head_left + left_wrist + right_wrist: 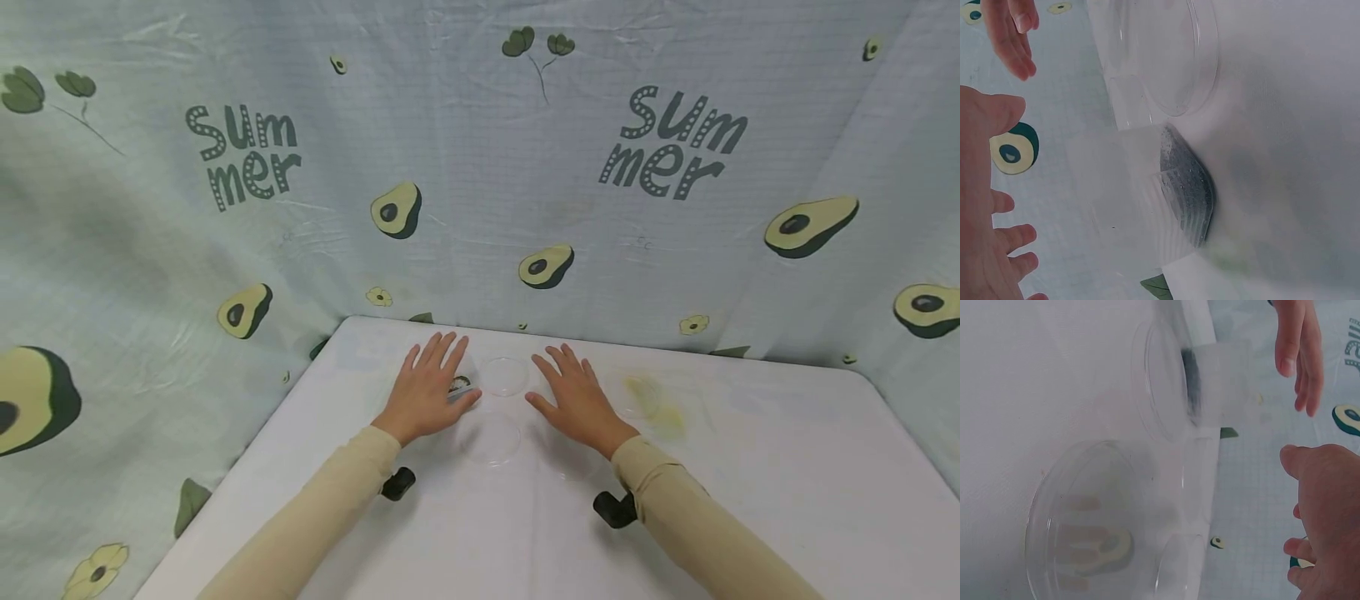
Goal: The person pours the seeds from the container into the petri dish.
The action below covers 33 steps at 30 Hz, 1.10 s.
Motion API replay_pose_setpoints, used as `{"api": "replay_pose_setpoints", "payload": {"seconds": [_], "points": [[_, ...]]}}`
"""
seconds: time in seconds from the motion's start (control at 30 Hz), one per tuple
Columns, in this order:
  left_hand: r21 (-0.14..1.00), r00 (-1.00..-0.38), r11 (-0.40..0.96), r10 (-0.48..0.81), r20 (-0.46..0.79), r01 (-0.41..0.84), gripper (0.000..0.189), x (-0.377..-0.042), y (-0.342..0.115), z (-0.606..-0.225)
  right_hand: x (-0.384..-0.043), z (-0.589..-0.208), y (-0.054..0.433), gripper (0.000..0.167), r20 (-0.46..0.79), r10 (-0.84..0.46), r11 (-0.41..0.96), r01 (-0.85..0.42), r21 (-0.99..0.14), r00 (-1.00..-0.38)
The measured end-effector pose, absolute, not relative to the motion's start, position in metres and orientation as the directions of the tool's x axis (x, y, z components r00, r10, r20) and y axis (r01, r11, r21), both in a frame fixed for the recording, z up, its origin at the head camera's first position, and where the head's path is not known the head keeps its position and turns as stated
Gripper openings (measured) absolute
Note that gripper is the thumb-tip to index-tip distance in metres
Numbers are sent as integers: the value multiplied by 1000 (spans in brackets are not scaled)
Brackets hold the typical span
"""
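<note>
Both hands are held over the white table, fingers spread and nothing in them. My left hand (426, 390) is nearest a translucent container (1129, 206) with dark, grainy-looking contents (1188, 194) at its bottom; in the head view this hand partly hides it. Between the hands lies a clear, round shallow dish (504, 394), with a second clear dish (491, 464) nearer the front. My right hand (576, 402) hovers close to another clear dish (577, 478), partly covered by the hand and wrist in the head view. The right wrist view shows a large clear dish (1038, 537) below this hand.
A white cloth covers the table (750, 500). Behind and to the left hangs a pale curtain (465, 150) printed with avocados and lettering. Black camera mounts (615, 510) stick out under both wrists. A smaller clear piece (1130, 103) stands beyond the dishes.
</note>
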<state>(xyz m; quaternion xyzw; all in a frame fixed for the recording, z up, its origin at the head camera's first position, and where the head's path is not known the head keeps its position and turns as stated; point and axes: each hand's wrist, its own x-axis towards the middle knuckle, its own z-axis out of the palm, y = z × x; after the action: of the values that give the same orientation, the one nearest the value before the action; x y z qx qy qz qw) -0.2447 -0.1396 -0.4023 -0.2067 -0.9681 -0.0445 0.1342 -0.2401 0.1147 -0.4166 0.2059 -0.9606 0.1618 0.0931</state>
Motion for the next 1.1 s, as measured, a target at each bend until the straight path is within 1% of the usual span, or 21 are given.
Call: {"api": "replay_pose_setpoints", "payload": {"seconds": [0.3,0.6,0.87,1.1], "points": [[57,-889,917,367,274,395,82,-245,-147,-406,-244,-421,110,64,221,-356,871,-408,-275,-908],[173,-903,907,331,273,385,86,-245,-149,-409,-249,-425,106,62,240,-327,886,-385,-259,-914],[181,-919,919,301,255,351,89,-244,-153,-409,-249,-428,104,60,255,-324,882,-388,-267,-911],[233,-928,915,270,255,330,92,-243,-159,-410,-250,-430,103,60,248,-314,886,-377,-269,-916]]}}
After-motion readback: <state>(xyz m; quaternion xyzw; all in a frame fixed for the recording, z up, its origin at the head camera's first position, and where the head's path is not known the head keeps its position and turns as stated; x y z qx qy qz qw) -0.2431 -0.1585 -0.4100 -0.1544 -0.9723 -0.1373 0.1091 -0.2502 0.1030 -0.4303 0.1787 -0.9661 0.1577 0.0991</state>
